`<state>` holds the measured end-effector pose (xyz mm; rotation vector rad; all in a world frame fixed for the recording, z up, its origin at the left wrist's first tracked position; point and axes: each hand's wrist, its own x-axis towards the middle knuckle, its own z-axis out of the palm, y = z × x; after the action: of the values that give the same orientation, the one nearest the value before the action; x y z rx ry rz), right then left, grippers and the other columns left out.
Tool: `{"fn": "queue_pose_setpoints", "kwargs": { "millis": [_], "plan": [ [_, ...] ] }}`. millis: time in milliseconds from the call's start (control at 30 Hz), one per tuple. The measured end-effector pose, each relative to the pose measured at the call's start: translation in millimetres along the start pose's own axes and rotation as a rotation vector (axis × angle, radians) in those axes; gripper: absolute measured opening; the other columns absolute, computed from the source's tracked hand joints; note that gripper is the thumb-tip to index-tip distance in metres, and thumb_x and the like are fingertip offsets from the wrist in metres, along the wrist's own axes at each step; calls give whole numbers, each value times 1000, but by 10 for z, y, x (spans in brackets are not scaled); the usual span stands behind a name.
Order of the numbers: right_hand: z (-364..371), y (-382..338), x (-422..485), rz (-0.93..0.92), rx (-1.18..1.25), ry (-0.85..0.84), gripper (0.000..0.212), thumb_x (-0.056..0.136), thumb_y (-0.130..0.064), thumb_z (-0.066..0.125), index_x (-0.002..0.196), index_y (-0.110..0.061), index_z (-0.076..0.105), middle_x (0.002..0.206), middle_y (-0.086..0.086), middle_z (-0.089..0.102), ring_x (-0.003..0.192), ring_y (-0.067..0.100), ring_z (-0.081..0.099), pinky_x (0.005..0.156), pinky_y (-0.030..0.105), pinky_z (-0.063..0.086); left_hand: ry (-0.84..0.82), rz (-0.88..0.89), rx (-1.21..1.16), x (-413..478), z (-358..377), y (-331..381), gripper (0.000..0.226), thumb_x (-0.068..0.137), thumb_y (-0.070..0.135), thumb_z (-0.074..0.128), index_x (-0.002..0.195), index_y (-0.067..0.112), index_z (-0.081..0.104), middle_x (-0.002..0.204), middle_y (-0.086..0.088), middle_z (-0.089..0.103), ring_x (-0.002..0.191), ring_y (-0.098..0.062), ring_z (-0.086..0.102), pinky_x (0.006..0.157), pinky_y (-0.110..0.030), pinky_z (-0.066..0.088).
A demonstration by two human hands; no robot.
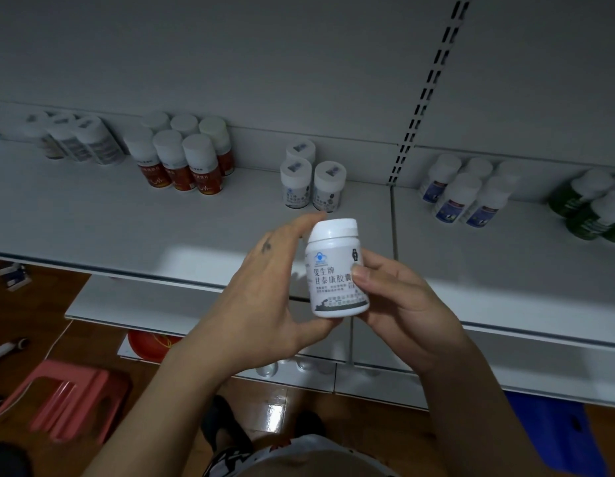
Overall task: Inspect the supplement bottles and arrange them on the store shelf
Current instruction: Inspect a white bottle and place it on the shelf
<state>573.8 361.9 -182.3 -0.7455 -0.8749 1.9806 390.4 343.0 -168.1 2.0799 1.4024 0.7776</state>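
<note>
A white supplement bottle with a white cap and dark printed label is upright in front of the shelf, its label facing me. My left hand grips it from the left, fingers behind the cap and thumb under the base. My right hand holds its right side, thumb pressed on the label. Three matching white bottles stand on the white shelf just behind. Red-labelled bottles and pale-labelled bottles stand to the left; blue-labelled bottles and green bottles stand to the right.
A slotted upright divides the back panel. A lower shelf juts out beneath, with a red round object under it. On the wooden floor are a pink plastic stool at left and a blue crate at right.
</note>
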Motion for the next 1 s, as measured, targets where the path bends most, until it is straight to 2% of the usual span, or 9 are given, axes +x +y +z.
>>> {"fn": "queue_pose_setpoints", "kwargs": {
  "millis": [100,233,367,433,533,633,733,900,1000],
  "plan": [
    [-7,-9,-7,-15,-28,49,40,89,-19,60,125,-1,60,115,17,70,102,25,69,85,34,56,-4,3,-36,17,-6,5,92,69,42,80,141,41,23,130,22,50,125,-1,46,99,-24,43],
    [-50,-5,-1,-7,-65,113,43,95,-20,49,130,4,55,128,23,62,121,34,58,106,50,43,-10,-23,-100,8,-6,-21,96,70,37,84,141,47,21,122,28,54,121,5,48,93,-7,38],
    [-60,-6,8,-32,-98,164,37,89,-14,61,123,-1,61,115,20,69,103,28,66,91,40,54,-109,-67,-192,1,-41,-45,118,64,61,80,149,53,-1,134,27,49,122,9,46,99,-10,36],
    [-70,1,14,-51,-95,181,43,81,-12,65,122,-3,60,111,17,71,99,27,69,84,36,58,-130,-40,-218,12,-31,-53,102,76,65,63,150,50,-5,137,24,50,122,2,49,98,-20,44],
    [-91,32,24,-94,-112,191,51,73,-5,74,122,-5,60,115,16,70,105,29,68,90,38,56,-88,-32,-226,17,-15,-79,84,91,43,58,153,45,1,138,22,51,119,-3,53,90,-24,51],
    [-123,36,1,-183,-193,179,47,66,5,69,111,-8,65,112,8,72,112,22,65,92,31,53,-35,-30,-209,3,-3,-125,93,88,19,70,151,49,8,135,28,50,123,0,51,92,-23,49],
    [-98,-3,-19,-247,-248,140,45,65,9,68,107,-9,65,107,2,74,107,15,67,89,24,52,33,-37,-211,-13,-2,-145,92,81,20,77,144,52,19,130,31,51,121,3,51,90,-26,49],
    [-48,-2,26,-227,-275,237,35,83,-16,70,118,-14,65,108,7,74,102,22,69,85,34,56,33,-29,-274,0,5,-102,71,85,48,59,148,30,31,122,21,62,109,-2,60,75,-22,51],
    [-27,-1,29,-195,-256,279,42,80,-25,61,121,-14,63,103,9,75,94,23,71,76,34,58,13,-30,-271,-7,14,-78,82,79,55,60,151,33,27,114,16,65,104,-10,60,72,-29,52]
  ]
}}
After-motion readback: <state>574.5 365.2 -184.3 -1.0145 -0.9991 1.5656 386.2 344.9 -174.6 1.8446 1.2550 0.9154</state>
